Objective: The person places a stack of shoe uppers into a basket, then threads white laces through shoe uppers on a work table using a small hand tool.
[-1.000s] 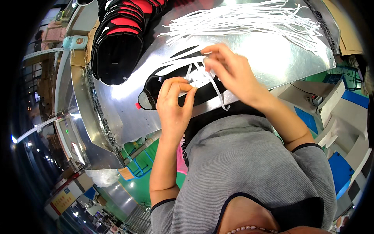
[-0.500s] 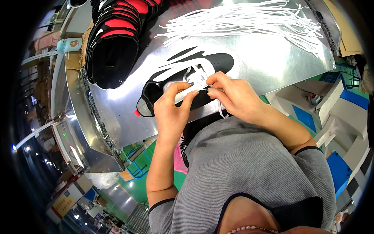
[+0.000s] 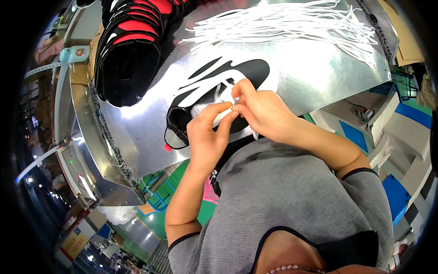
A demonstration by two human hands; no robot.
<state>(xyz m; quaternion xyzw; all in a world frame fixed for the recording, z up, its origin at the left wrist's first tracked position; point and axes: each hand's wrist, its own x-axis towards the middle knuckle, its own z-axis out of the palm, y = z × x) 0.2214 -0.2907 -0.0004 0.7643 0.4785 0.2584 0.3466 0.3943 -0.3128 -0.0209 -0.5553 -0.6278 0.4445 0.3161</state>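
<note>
Right hand (image 3: 262, 112) and left hand (image 3: 207, 137): fingertips meet in narrow pinch grip on white lace (image 3: 226, 98) over black-and-white shoe upper (image 3: 214, 98). Upper lies flat on metal tabletop (image 3: 319, 77), at near edge. Step looks like lacing, mid-thread; next move likely needs a steady pull. Beyond upper: loose white laces (image 3: 283, 23); far-left, red-black stack (image 3: 130, 41).
</note>
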